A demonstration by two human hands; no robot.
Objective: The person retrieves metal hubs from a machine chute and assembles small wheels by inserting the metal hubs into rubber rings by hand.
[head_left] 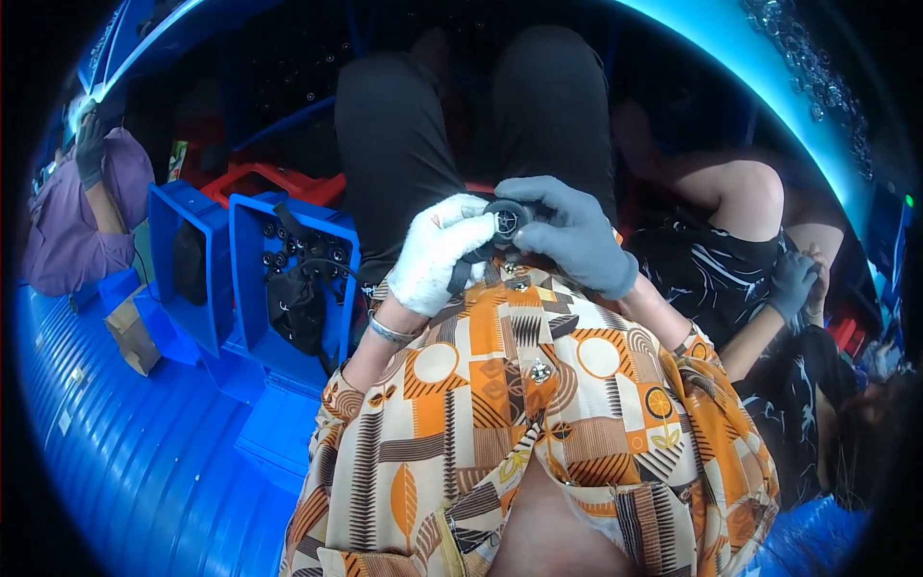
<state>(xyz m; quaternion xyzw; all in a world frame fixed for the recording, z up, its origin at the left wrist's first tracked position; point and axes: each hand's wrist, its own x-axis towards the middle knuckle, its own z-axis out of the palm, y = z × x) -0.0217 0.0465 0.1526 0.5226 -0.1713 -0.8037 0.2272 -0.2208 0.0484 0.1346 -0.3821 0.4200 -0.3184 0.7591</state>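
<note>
My left hand (pixel 437 252), in a white knitted glove, pinches the left side of a small black wheel (pixel 507 222) with a spoked hub. My right hand (pixel 567 236), in a grey glove, is closed on the wheel's right side, thumb near the hub. Both hands meet just above my lap, in front of my patterned shirt. Another dark piece (pixel 461 277) shows under the left palm; what it is I cannot make out. Fingers hide part of the wheel's rim and whatever lies behind it.
To the left, a blue bin (pixel 240 279) holds several small black wheels (pixel 279 258) and a black bag-like thing (pixel 296 306). Beside it stands another blue bin (pixel 162 260). A red plastic stool (pixel 260 178) is behind them. Co-workers sit left (pixel 87 216) and right (pixel 716 255).
</note>
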